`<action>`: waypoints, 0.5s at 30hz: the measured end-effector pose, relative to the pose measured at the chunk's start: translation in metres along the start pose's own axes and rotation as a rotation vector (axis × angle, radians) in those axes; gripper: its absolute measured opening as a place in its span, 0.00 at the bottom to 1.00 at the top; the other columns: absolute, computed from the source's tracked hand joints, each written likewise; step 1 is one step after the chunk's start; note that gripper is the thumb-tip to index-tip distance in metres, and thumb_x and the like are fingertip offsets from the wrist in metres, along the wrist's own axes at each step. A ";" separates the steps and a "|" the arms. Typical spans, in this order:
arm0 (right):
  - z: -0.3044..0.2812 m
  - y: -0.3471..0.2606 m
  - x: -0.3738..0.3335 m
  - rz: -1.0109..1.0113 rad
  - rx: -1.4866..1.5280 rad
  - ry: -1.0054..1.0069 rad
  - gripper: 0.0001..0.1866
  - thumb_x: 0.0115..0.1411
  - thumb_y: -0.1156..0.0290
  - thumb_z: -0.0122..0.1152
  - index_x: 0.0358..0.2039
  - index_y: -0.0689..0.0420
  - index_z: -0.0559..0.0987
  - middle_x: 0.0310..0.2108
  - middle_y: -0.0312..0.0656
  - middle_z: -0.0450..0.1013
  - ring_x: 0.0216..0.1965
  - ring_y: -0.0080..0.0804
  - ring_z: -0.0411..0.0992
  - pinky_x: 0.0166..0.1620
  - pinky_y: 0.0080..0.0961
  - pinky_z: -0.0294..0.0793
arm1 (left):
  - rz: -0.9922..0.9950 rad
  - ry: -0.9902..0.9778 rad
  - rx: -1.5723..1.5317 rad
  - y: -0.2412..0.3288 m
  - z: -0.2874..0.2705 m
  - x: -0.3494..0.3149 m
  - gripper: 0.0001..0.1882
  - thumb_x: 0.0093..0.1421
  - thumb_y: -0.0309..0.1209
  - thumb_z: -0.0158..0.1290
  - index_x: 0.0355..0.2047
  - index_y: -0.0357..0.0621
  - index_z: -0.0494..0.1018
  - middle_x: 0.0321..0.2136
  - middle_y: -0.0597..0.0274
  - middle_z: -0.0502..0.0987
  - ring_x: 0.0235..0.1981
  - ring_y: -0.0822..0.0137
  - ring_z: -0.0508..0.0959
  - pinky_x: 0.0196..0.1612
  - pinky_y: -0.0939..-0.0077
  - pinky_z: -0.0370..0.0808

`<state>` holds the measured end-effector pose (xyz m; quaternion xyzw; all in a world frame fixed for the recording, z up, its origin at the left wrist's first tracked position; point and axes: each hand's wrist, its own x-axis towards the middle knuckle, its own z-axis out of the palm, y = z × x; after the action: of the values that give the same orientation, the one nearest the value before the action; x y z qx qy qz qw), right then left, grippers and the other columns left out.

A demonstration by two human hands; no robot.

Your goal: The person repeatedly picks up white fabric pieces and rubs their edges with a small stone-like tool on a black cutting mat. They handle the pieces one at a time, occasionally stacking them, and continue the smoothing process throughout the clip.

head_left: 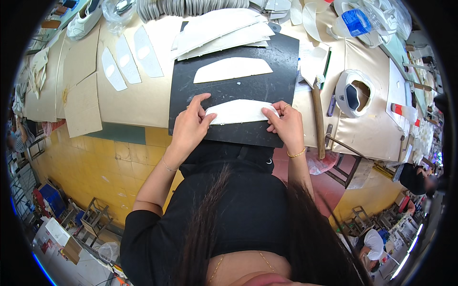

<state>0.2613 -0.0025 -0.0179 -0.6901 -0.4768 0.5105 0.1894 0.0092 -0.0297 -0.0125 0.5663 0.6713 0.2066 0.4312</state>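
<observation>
A curved white shoe-upper piece (238, 111) lies on a black mat (260, 88) near its front edge. My left hand (191, 125) pinches the piece's left end with thumb and fingers. At the right end, my right hand (285, 125) grips it with the fingers curled over the edge. A second white piece of the same shape (232, 69) lies flat on the mat just beyond, touching neither hand. A stack of larger white pieces (219, 31) rests at the mat's far edge.
The beige worktable (138, 95) holds three white insole-shaped cutouts (129, 59) at left, cardboard sheets (82, 105), a white shoe on a last (354, 93), a wooden-handled tool (318, 121), a water bottle (355, 21). Stools and yellow floor tiles lie below.
</observation>
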 end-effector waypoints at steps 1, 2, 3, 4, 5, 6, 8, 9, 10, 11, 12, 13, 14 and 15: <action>0.000 0.000 0.000 0.001 -0.001 0.002 0.15 0.58 0.64 0.65 0.32 0.66 0.79 0.19 0.39 0.75 0.16 0.21 0.74 0.20 0.18 0.70 | 0.010 0.007 0.006 -0.001 0.001 0.000 0.25 0.57 0.27 0.59 0.55 0.43 0.67 0.18 0.59 0.72 0.20 0.63 0.75 0.28 0.70 0.71; 0.001 0.000 0.000 0.003 -0.004 0.004 0.15 0.58 0.64 0.65 0.32 0.66 0.79 0.19 0.39 0.75 0.16 0.21 0.74 0.20 0.18 0.70 | 0.019 0.015 0.012 -0.002 0.002 0.000 0.26 0.57 0.27 0.59 0.56 0.44 0.66 0.18 0.59 0.72 0.20 0.63 0.75 0.28 0.70 0.71; 0.001 0.000 0.000 0.005 -0.007 0.005 0.15 0.58 0.64 0.65 0.32 0.66 0.79 0.19 0.39 0.75 0.16 0.21 0.74 0.20 0.18 0.70 | 0.022 0.020 0.017 -0.003 0.002 0.000 0.26 0.57 0.27 0.59 0.56 0.44 0.66 0.19 0.59 0.72 0.20 0.62 0.75 0.28 0.70 0.71; 0.001 0.000 0.000 0.008 -0.010 0.008 0.15 0.58 0.64 0.65 0.32 0.66 0.79 0.19 0.40 0.75 0.16 0.22 0.74 0.20 0.18 0.70 | 0.025 0.023 0.021 -0.003 0.002 -0.001 0.26 0.57 0.27 0.59 0.56 0.44 0.66 0.19 0.59 0.72 0.20 0.62 0.75 0.28 0.70 0.71; 0.001 0.001 0.000 0.005 -0.015 0.010 0.15 0.58 0.64 0.65 0.33 0.66 0.79 0.19 0.40 0.75 0.16 0.22 0.74 0.20 0.18 0.70 | 0.028 0.027 0.025 -0.003 0.002 -0.001 0.27 0.57 0.28 0.59 0.57 0.45 0.66 0.19 0.58 0.72 0.20 0.62 0.75 0.28 0.69 0.71; 0.001 0.002 0.001 0.002 -0.020 0.012 0.15 0.58 0.65 0.65 0.33 0.66 0.79 0.19 0.40 0.75 0.16 0.22 0.74 0.20 0.18 0.70 | 0.030 0.028 0.027 -0.003 0.003 -0.001 0.27 0.57 0.28 0.59 0.57 0.45 0.66 0.19 0.58 0.72 0.20 0.62 0.75 0.28 0.69 0.71; 0.002 0.001 0.000 0.003 -0.028 0.015 0.15 0.58 0.65 0.65 0.33 0.66 0.79 0.19 0.40 0.75 0.16 0.22 0.75 0.20 0.18 0.70 | 0.031 0.028 0.030 -0.002 0.002 -0.001 0.27 0.57 0.28 0.59 0.57 0.44 0.66 0.19 0.59 0.72 0.20 0.61 0.75 0.28 0.69 0.71; 0.002 0.000 0.000 0.005 -0.030 0.017 0.15 0.58 0.65 0.65 0.34 0.66 0.79 0.19 0.40 0.75 0.16 0.22 0.75 0.20 0.18 0.70 | 0.034 0.028 0.027 -0.003 0.003 -0.001 0.27 0.57 0.28 0.58 0.57 0.44 0.66 0.19 0.59 0.72 0.20 0.61 0.75 0.28 0.69 0.71; 0.002 -0.001 -0.001 0.007 -0.029 0.020 0.15 0.58 0.65 0.65 0.34 0.66 0.79 0.19 0.40 0.75 0.16 0.22 0.75 0.20 0.19 0.70 | 0.037 0.029 0.026 -0.004 0.003 -0.001 0.27 0.57 0.28 0.58 0.57 0.44 0.66 0.19 0.59 0.72 0.20 0.61 0.75 0.28 0.69 0.71; 0.002 0.000 -0.001 0.004 -0.031 0.022 0.15 0.58 0.64 0.65 0.34 0.66 0.79 0.19 0.41 0.75 0.16 0.22 0.75 0.20 0.19 0.70 | 0.041 0.029 0.025 -0.004 0.003 0.000 0.27 0.57 0.28 0.58 0.57 0.44 0.66 0.19 0.59 0.72 0.20 0.61 0.75 0.28 0.69 0.72; 0.002 0.000 -0.001 0.001 -0.033 0.025 0.15 0.58 0.64 0.65 0.34 0.66 0.79 0.19 0.41 0.75 0.16 0.22 0.75 0.20 0.19 0.70 | 0.043 0.028 0.030 -0.004 0.003 0.000 0.27 0.57 0.28 0.58 0.57 0.44 0.65 0.19 0.59 0.72 0.20 0.61 0.75 0.28 0.69 0.72; 0.002 0.001 -0.001 -0.003 -0.036 0.027 0.15 0.58 0.64 0.65 0.34 0.66 0.79 0.19 0.41 0.75 0.16 0.23 0.75 0.20 0.19 0.70 | 0.045 0.028 0.034 -0.003 0.003 0.000 0.27 0.57 0.28 0.58 0.57 0.44 0.65 0.19 0.59 0.72 0.20 0.61 0.75 0.28 0.69 0.72; 0.002 0.000 -0.001 -0.001 -0.036 0.029 0.15 0.58 0.64 0.65 0.34 0.66 0.79 0.19 0.41 0.75 0.16 0.22 0.75 0.20 0.19 0.70 | 0.047 0.028 0.039 -0.003 0.003 -0.001 0.27 0.57 0.28 0.58 0.58 0.44 0.65 0.19 0.59 0.72 0.20 0.61 0.75 0.28 0.69 0.72; 0.003 0.000 -0.001 0.001 -0.036 0.031 0.15 0.58 0.64 0.65 0.33 0.66 0.79 0.19 0.41 0.75 0.16 0.22 0.75 0.20 0.19 0.70 | 0.046 0.027 0.044 -0.003 0.003 -0.001 0.27 0.57 0.28 0.58 0.58 0.45 0.65 0.19 0.59 0.72 0.20 0.61 0.75 0.29 0.69 0.72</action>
<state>0.2590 -0.0038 -0.0182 -0.7014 -0.4828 0.4911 0.1839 0.0100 -0.0317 -0.0159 0.5882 0.6681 0.2094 0.4047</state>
